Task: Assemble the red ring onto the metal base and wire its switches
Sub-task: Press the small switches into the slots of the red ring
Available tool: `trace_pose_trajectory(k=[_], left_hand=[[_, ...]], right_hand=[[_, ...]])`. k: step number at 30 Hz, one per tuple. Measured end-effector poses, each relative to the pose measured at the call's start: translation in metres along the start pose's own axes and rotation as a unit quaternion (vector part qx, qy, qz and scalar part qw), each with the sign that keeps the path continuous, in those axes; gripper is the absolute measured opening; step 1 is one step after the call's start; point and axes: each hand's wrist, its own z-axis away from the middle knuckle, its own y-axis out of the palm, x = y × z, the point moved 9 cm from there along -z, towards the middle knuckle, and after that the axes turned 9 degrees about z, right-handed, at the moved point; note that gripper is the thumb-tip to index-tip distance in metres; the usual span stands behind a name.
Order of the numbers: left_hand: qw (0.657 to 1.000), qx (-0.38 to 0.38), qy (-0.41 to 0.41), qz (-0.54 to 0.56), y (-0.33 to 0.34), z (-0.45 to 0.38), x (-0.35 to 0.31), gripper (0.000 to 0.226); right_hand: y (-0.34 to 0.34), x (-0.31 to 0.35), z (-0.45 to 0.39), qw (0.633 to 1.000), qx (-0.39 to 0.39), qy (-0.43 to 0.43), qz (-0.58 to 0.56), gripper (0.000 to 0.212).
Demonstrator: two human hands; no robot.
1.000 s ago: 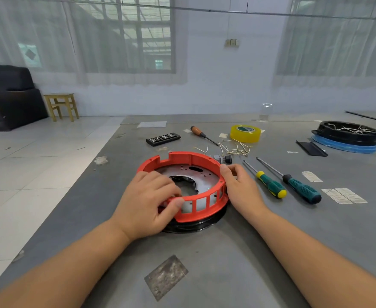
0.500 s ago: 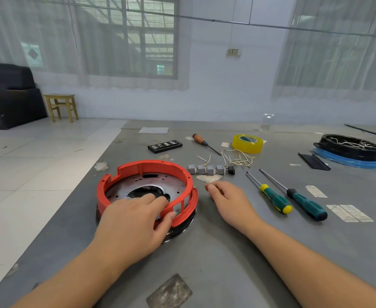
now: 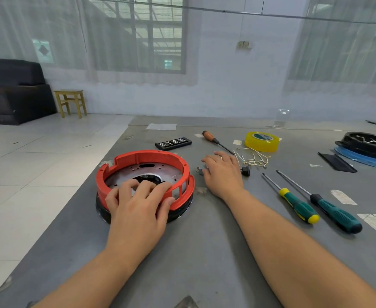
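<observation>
The red ring [image 3: 145, 158] sits on the round metal base [image 3: 153, 171], left of centre on the grey table. My left hand [image 3: 138, 205] grips the ring's near rim, with the fingers curled over it onto the plate. Right of the ring, my right hand [image 3: 223, 173] lies palm down over the row of small grey switches and hides most of them. One switch end [image 3: 200, 171] shows at its left and a black knob [image 3: 246, 171] at its right. Whether the fingers pinch a switch is hidden. Thin white wires [image 3: 254, 158] lie just beyond.
A yellow tape roll [image 3: 262, 141], an orange-handled screwdriver [image 3: 209, 136] and a black bit case [image 3: 173, 143] lie further back. Two green screwdrivers [image 3: 300, 207] [image 3: 337, 216] lie to the right. At the far right is a black tray [image 3: 369, 144]. The table edge [image 3: 89, 185] runs close to the ring's left.
My left hand has slid the ring and base to the left. My right hand let go of the ring's right side and moved forward onto the row of switches.
</observation>
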Motion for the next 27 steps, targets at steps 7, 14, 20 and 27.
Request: trace_pose_trajectory(k=[7, 14, 20, 27], left_hand=[[0.995, 0.055, -0.086, 0.015, 0.016, -0.022, 0.011, 0.029], [0.997, 0.025, -0.064, 0.025, 0.013, -0.022, 0.009, 0.024], [0.990, 0.040, -0.051, 0.127, 0.012, -0.022, 0.012, 0.026], [0.986, 0.039, -0.004, 0.161, 0.002, -0.018, -0.003, 0.044]], right_hand=[[0.001, 0.002, 0.002, 0.999, -0.018, -0.020, -0.041, 0.034], [-0.040, 0.012, 0.047, 0.946, -0.071, -0.018, -0.316, 0.033], [-0.073, 0.023, 0.087, 0.924, -0.100, -0.071, -0.363, 0.040], [-0.090, 0.037, 0.096, 0.925, -0.100, -0.144, -0.337, 0.036]])
